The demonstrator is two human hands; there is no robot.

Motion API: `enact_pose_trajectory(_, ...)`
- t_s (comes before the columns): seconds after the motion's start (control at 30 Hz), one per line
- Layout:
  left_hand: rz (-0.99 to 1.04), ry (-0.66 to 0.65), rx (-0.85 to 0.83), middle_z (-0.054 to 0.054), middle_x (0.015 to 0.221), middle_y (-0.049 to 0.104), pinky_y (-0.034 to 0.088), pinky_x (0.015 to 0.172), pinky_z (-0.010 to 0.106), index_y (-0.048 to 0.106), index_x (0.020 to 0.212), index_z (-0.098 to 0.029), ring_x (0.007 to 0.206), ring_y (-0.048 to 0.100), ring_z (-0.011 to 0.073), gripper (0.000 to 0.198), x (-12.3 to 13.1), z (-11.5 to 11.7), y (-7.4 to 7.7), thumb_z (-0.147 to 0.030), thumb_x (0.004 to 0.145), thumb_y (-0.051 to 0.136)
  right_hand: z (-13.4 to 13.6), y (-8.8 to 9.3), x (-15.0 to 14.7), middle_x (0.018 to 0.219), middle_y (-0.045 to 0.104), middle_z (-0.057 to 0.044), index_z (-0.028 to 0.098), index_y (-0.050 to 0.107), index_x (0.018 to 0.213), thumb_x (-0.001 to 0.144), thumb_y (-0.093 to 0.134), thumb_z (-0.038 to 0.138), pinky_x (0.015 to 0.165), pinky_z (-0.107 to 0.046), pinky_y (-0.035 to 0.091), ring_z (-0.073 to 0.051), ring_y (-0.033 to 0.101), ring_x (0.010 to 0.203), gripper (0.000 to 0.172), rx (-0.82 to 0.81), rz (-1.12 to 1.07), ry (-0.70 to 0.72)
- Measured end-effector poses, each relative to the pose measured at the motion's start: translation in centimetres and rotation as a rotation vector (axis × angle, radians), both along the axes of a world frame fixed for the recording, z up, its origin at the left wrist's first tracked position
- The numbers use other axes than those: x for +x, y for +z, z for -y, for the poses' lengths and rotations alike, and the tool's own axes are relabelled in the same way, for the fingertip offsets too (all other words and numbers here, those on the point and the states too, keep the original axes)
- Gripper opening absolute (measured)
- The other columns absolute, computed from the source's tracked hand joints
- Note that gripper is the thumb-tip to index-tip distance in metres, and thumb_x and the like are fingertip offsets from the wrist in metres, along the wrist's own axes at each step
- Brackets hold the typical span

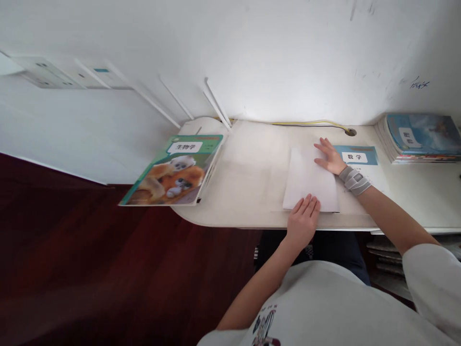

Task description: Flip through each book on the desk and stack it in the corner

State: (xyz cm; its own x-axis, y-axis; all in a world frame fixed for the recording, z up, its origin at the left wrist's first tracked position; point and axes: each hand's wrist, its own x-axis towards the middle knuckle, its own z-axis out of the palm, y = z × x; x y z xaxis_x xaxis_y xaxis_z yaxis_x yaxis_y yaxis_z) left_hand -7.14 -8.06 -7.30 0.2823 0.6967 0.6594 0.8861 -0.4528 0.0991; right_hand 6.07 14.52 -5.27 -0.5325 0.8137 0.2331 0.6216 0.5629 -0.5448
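Note:
A mathematics textbook (360, 163) with a blue-topped cover lies on the white desk (252, 192). Beside it, to the left, is a blank white sheet (309, 178); whether it is a loose paper or part of the book I cannot tell. My right hand (329, 157) rests with spread fingers on the sheet's upper right part, and a grey band circles that wrist. At the sheet's lower edge, the fingers of my left hand (305, 218) lie flat on the paper. Neither hand grips anything.
A biology textbook (176, 173) tops a pile at the desk's left end, overhanging its front edge, near a white device with antennas (218, 103). More books (421, 134) are stacked at the right. A yellow cable (309, 122) runs along the wall to a hole.

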Motion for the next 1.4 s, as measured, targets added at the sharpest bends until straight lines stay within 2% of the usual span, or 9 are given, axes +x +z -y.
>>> enact_pose_trajectory(0.23,-0.049,-0.049,-0.01,0.011,0.126,0.059,0.039,0.105,0.041,0.055,0.121,-0.015,0.13,0.041,0.0211,0.036,1.2,-0.6,1.0,-0.009,0.091,0.036,0.4,0.1,-0.3,0.15,0.028,-0.008,0.021,0.046,0.134,0.079,0.051,0.052,0.111,-0.054,0.018,-0.03,0.014,0.141,0.064,0.06,0.057,-0.007)
enact_pose_trajectory(0.43,-0.071,-0.017,-0.019,0.011,0.12,0.063,0.045,0.099,0.038,0.059,0.115,-0.012,0.122,0.051,0.021,0.034,0.9,-0.5,0.5,-0.007,0.09,0.036,0.8,0.3,-0.7,0.149,0.029,-0.013,0.016,0.046,0.134,0.078,0.054,0.048,0.112,-0.051,0.017,-0.03,0.015,0.14,0.065,0.099,0.161,-0.005)
enact_pose_trajectory(0.67,-0.057,-0.017,-0.096,0.015,0.125,0.059,0.044,0.101,0.038,0.054,0.123,-0.011,0.125,0.047,0.0212,0.039,1.3,-0.2,0.0,-0.007,0.09,0.033,1.0,0.5,-0.7,0.149,0.031,-0.009,0.02,0.052,0.128,0.077,0.054,0.043,0.111,-0.054,0.016,-0.03,0.017,0.14,0.057,0.094,0.196,0.023)
enact_pose_trajectory(0.87,-0.056,-0.044,-0.084,0.015,0.121,0.062,0.047,0.098,0.037,0.056,0.119,-0.009,0.119,0.053,0.0213,0.037,2.1,-0.3,-0.3,-0.006,0.089,0.034,1.1,0.7,-0.5,0.143,0.041,-0.009,0.019,0.049,0.132,0.077,0.052,0.04,0.112,-0.048,0.021,-0.025,0.034,0.134,0.059,0.042,0.177,0.111)
enact_pose_trajectory(1.03,-0.032,-0.005,-0.063,0.013,0.117,0.065,0.047,0.098,0.038,0.06,0.113,-0.01,0.117,0.055,0.0224,0.034,1.6,-0.2,0.2,-0.005,0.089,0.036,1.0,0.4,-0.5,0.147,0.033,-0.012,0.015,0.041,0.138,0.078,0.052,0.044,0.112,-0.05,0.019,-0.027,0.021,0.139,0.068,0.089,0.14,0.042)
enact_pose_trajectory(1.13,-0.024,0.008,-0.085,0.014,0.116,0.065,0.047,0.098,0.039,0.059,0.115,-0.011,0.118,0.054,0.0221,0.035,1.4,-0.1,0.2,-0.005,0.089,0.035,0.7,0.0,-0.7,0.148,0.031,-0.013,0.014,0.038,0.139,0.082,0.045,0.051,0.111,-0.052,0.019,-0.03,0.019,0.14,0.068,0.097,0.119,-0.106)
enact_pose_trajectory(1.23,-0.042,0.005,-0.078,0.013,0.116,0.065,0.047,0.097,0.039,0.06,0.113,-0.01,0.117,0.055,0.0223,0.034,1.6,0.0,0.2,-0.006,0.09,0.035,0.7,-0.1,-1.0,0.147,0.031,-0.02,0.006,0.038,0.138,0.085,0.036,0.057,0.111,-0.05,0.021,-0.032,0.021,0.138,0.073,0.081,0.167,-0.224)
enact_pose_trajectory(1.33,-0.048,-0.01,-0.073,0.011,0.115,0.066,0.046,0.097,0.039,0.063,0.107,-0.012,0.117,0.055,0.0233,0.03,1.3,0.1,0.4,-0.009,0.089,0.038,1.0,0.0,-1.4,0.147,0.03,-0.022,0.003,0.038,0.137,0.085,0.034,0.061,0.112,-0.048,0.019,-0.034,0.019,0.139,0.078,0.091,0.315,-0.142)
enact_pose_trajectory(1.4,-0.021,-0.007,-0.107,0.01,0.116,0.066,0.044,0.098,0.04,0.064,0.104,-0.015,0.12,0.052,0.0244,0.025,0.2,-0.3,1.0,-0.018,0.09,0.043,1.2,0.1,-1.7,0.147,0.03,-0.021,0.004,0.038,0.137,0.085,0.033,0.063,0.112,-0.048,0.016,-0.034,0.018,0.139,0.079,0.096,0.408,-0.081)
